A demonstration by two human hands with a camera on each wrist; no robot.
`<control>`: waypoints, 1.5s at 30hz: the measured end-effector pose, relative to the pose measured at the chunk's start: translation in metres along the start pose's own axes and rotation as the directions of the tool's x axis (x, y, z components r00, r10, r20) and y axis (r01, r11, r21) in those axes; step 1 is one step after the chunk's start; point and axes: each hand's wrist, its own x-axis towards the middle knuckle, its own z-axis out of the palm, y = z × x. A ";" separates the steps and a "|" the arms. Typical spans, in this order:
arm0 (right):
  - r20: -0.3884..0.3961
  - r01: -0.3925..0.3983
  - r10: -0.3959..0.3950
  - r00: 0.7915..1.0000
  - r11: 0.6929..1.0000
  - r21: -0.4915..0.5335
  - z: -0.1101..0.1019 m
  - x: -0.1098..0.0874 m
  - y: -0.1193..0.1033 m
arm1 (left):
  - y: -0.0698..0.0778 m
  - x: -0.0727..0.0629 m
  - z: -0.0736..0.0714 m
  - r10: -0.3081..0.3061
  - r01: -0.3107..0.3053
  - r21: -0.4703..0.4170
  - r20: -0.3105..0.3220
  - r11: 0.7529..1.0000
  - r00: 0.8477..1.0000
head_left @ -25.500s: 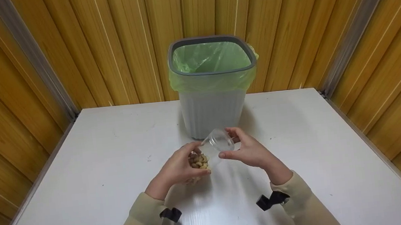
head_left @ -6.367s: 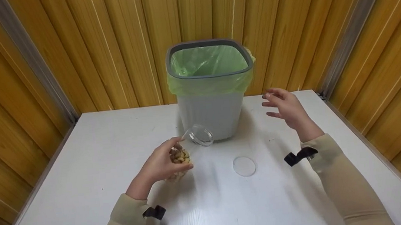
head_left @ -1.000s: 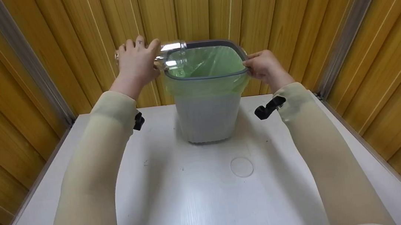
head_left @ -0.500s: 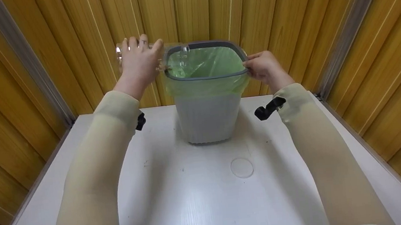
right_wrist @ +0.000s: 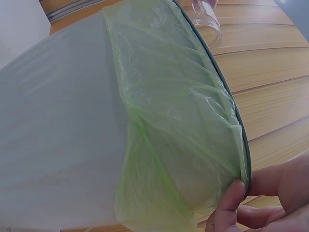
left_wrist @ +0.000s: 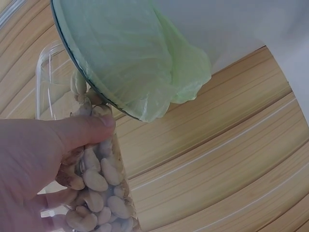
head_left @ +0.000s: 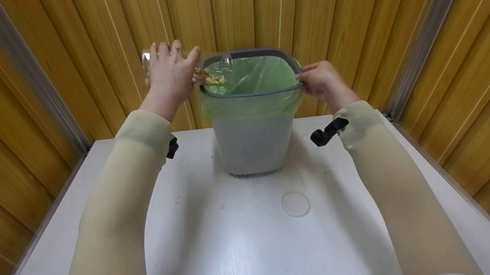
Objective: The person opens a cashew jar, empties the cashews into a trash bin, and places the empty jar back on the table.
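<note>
Jar (head_left: 201, 71) gripped by the left hand (head_left: 169, 79) is now tipped further, so cashews (head_left: 209, 78) are spilling into the bin (head_left: 253, 109), its rim pinched by the right hand (head_left: 323, 81).

Long pale beige sleeves (head_left: 115, 201), black strap clips (head_left: 327, 131) at both wrists — bare hands (head_left: 169, 78)

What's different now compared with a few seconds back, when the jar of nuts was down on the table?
The left hand has lifted the clear jar to the bin's rim and tipped it, so nuts slide toward its mouth. The right hand, free before, now grips the rim. The lid stays on the table.
</note>
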 end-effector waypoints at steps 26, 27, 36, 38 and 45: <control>0.005 0.008 -0.008 1.000 1.000 0.001 0.001 0.000 0.001 | 0.005 0.004 0.001 0.078 -0.072 0.135 -0.035 0.988 0.996; 0.007 0.007 -0.007 1.000 1.000 0.004 0.001 0.000 0.001 | 0.006 0.004 0.002 0.078 -0.072 0.132 -0.038 0.989 0.996; 0.011 0.002 -0.002 1.000 1.000 0.021 0.000 0.001 0.001 | 0.007 0.004 0.000 0.070 -0.068 0.128 -0.012 0.989 0.997; 0.013 0.002 -0.002 1.000 1.000 0.026 0.000 0.001 0.000 | 0.007 0.004 0.000 0.072 -0.071 0.138 -0.002 0.988 0.997; 0.009 0.001 -0.001 1.000 0.999 0.045 0.000 0.001 0.000 | 0.008 0.006 -0.002 0.098 -0.098 0.171 0.006 0.980 0.995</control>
